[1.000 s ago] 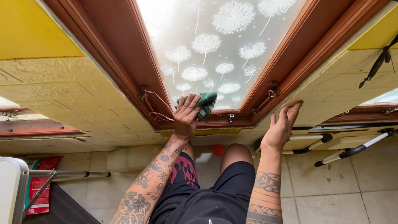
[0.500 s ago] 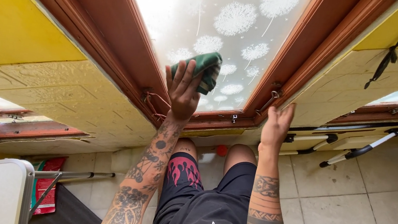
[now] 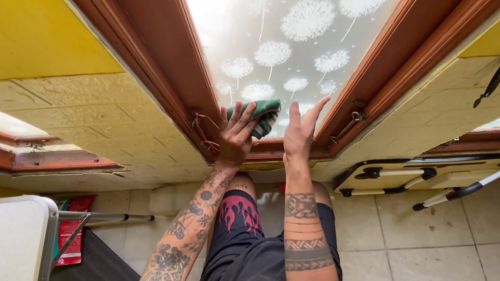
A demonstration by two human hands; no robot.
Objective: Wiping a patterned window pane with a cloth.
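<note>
1. Pressing a folded green cloth (image 3: pixel 258 113) against the frosted window pane (image 3: pixel 287 43) with the left hand (image 3: pixel 236 136), fingers spread and curled over the cloth, holding it flat to the glass near the pane's lower edge.
2. Laying the right hand (image 3: pixel 299 134) open on the same glass, palm flat, fingers straight and together, gripping nothing; sitting just beside the cloth.
3. Compared with half a second ago: bringing the cloth down from higher on the pane toward the bottom rail of the brown wooden frame (image 3: pixel 146 51), and lifting the right hand off that rail onto the glass.
4. Reading this as a wiping stroke reaching the lowest strip of the pane, with the free hand now bracing on the glass rather than the frame.
5. Showing white dandelion patterns (image 3: pixel 308 19) above both hands, a metal latch (image 3: pixel 350 125) on the frame to the right, and a tiled floor (image 3: pixel 437 271) below the knees.
</note>
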